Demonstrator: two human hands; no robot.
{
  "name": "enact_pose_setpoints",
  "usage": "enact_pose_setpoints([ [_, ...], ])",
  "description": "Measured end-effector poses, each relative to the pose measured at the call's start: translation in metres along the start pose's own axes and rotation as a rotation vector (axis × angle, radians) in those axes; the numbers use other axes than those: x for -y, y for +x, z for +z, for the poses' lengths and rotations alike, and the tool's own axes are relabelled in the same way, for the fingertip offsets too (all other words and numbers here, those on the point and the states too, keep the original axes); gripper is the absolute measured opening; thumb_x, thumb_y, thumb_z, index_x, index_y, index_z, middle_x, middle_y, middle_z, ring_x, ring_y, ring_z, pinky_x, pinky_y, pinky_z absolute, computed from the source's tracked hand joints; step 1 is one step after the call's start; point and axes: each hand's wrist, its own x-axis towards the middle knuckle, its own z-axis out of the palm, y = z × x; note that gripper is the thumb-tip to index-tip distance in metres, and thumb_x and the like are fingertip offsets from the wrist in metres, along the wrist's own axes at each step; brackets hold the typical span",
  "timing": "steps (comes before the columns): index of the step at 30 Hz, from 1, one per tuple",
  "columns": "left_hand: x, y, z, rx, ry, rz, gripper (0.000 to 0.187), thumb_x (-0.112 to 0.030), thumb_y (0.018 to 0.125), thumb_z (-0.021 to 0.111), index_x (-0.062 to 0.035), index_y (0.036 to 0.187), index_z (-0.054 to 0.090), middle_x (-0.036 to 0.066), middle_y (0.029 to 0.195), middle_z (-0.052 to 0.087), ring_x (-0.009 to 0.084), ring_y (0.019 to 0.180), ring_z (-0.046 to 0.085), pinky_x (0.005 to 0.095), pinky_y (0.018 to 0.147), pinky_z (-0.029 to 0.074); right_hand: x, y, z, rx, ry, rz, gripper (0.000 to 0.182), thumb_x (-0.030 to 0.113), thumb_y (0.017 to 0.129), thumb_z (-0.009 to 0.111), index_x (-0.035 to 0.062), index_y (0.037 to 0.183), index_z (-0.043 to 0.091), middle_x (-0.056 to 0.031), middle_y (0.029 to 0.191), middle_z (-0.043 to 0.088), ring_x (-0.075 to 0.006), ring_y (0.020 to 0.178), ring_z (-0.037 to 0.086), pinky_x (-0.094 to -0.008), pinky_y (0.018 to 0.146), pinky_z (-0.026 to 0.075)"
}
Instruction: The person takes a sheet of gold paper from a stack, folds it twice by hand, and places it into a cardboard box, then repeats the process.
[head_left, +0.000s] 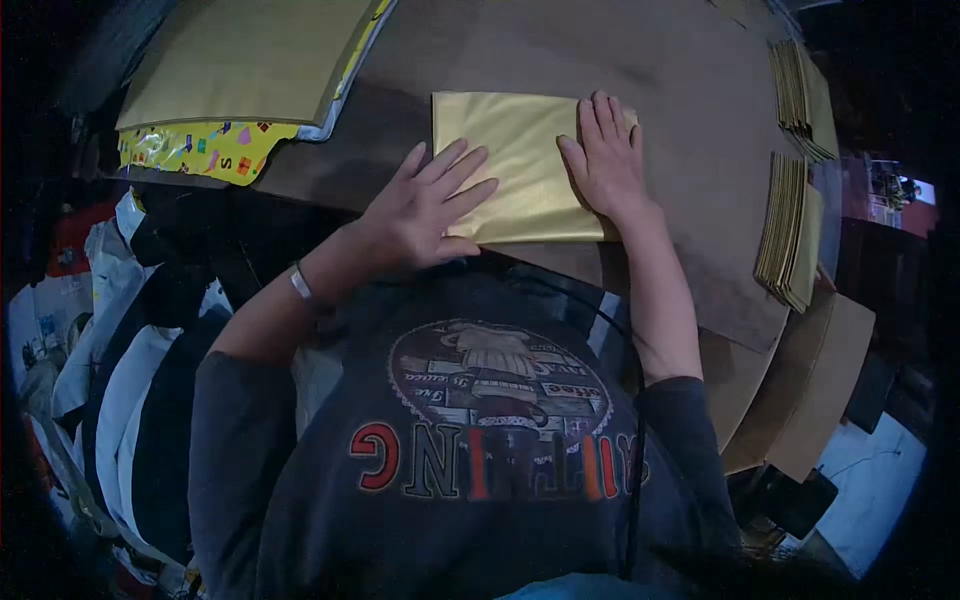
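A flat, rectangular gold-coloured packet (520,190), resembling a paper envelope, lies on the brown work table. My left hand (425,205) rests on its left edge with fingers spread and pointing up and to the right, the thumb near the lower left corner. On the packet's right part my right hand (607,160) lies palm down, fingers together and stretched away from me, thumb apart. Both hands are open and press flat on the surface. Its upper right corner is partly covered by the right fingers.
Large brown sheets (245,60) lie over a yellow patterned bag (205,150) at the table's left. Stacks of folded brown paper pieces (785,232) stand along the right edge. Below them is a cardboard box (800,380). A dark cable (637,450) hangs down my front.
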Motion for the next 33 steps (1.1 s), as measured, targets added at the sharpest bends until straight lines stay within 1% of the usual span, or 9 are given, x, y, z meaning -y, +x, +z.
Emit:
enact_pose_setpoints([
  [2,-0.005,-0.015,-0.007,-0.072,-0.086,0.032,0.057,-0.038,0.079,0.071,-0.0094,0.126,0.058,0.016,0.143,0.043,0.0325,0.137,0.035,0.0548,0.109,0.025,0.001,-0.001,-0.003,0.001,0.009,-0.001,0.065,0.046,0.099,0.035,0.0035,0.148,0.026,-0.0177,0.157,0.018,-0.0321,0.146,0.013,-0.0562,0.115,0.013],
  [5,-0.005,-0.027,-0.001,-0.118,-0.134,0.060,0.045,-0.028,0.077,0.073,-0.0100,0.117,0.064,0.011,0.133,0.053,0.0277,0.131,0.043,0.0506,0.107,0.032,0.000,-0.001,-0.002,0.005,0.013,0.002,0.065,0.046,0.099,0.034,0.0036,0.148,0.026,-0.0173,0.157,0.018,-0.0314,0.147,0.012,-0.0557,0.115,0.013],
  [8,-0.005,-0.029,0.007,-0.218,-0.158,0.072,0.032,-0.022,0.079,0.070,-0.0112,0.108,0.067,0.005,0.120,0.059,0.0226,0.120,0.053,0.0445,0.102,0.040,0.004,-0.002,-0.010,0.061,0.032,0.022,0.065,0.047,0.100,0.032,0.0049,0.149,0.025,-0.0166,0.158,0.016,-0.0312,0.147,0.010,-0.0558,0.116,0.011],
  [11,-0.007,-0.027,0.000,-0.287,-0.065,0.103,0.029,-0.016,0.078,0.068,-0.0121,0.106,0.066,0.004,0.113,0.062,0.0210,0.109,0.058,0.0402,0.096,0.045,-0.001,0.001,-0.005,0.086,0.037,0.024,0.067,0.049,0.100,0.030,0.0061,0.150,0.023,-0.0155,0.158,0.015,-0.0307,0.147,0.008,-0.0565,0.116,0.009],
  [20,0.028,-0.006,-0.008,-0.411,-0.014,0.169,0.018,-0.011,0.076,0.065,-0.0121,0.094,0.066,0.005,0.105,0.063,0.0242,0.109,0.058,0.0455,0.096,0.045,-0.008,0.011,-0.009,0.027,0.000,0.112,0.066,0.047,0.099,0.034,0.0045,0.149,0.025,-0.0164,0.157,0.019,-0.0317,0.146,0.012,-0.0590,0.115,0.013],
  [23,0.044,0.009,-0.019,-0.407,0.118,0.039,0.018,-0.011,0.076,0.061,-0.0118,0.093,0.065,0.006,0.103,0.065,0.0245,0.108,0.060,0.0470,0.095,0.046,-0.006,0.013,-0.009,0.020,-0.030,0.143,0.065,0.045,0.099,0.035,0.0033,0.148,0.027,-0.0164,0.157,0.020,-0.0319,0.146,0.013,-0.0588,0.114,0.014],
  [25,0.056,0.010,-0.021,-0.403,0.161,0.050,0.018,-0.012,0.075,0.060,-0.0123,0.093,0.066,0.004,0.104,0.065,0.0242,0.107,0.061,0.0472,0.094,0.047,-0.003,0.017,-0.010,0.040,-0.033,0.186,0.063,0.043,0.100,0.034,0.0034,0.148,0.027,-0.0163,0.157,0.019,-0.0329,0.146,0.013,-0.0590,0.114,0.014],
  [29,0.060,0.005,-0.007,-0.350,0.138,0.000,0.022,-0.013,0.075,0.060,-0.0124,0.097,0.065,0.004,0.107,0.064,0.0237,0.107,0.060,0.0468,0.096,0.046,0.007,0.032,-0.003,0.018,0.072,-0.068,0.055,0.034,0.100,0.033,0.0053,0.147,0.028,-0.0141,0.156,0.021,-0.0321,0.146,0.014,-0.0550,0.116,0.014],
  [33,0.060,0.004,-0.006,-0.307,0.155,-0.016,0.022,-0.016,0.077,0.058,-0.0119,0.098,0.064,0.004,0.106,0.064,0.0228,0.107,0.061,0.0460,0.096,0.047,0.048,0.062,-0.005,0.036,0.035,-0.258,0.056,0.037,0.100,0.034,0.0065,0.147,0.029,-0.0106,0.157,0.022,-0.0294,0.146,0.015,-0.0531,0.117,0.013],
])
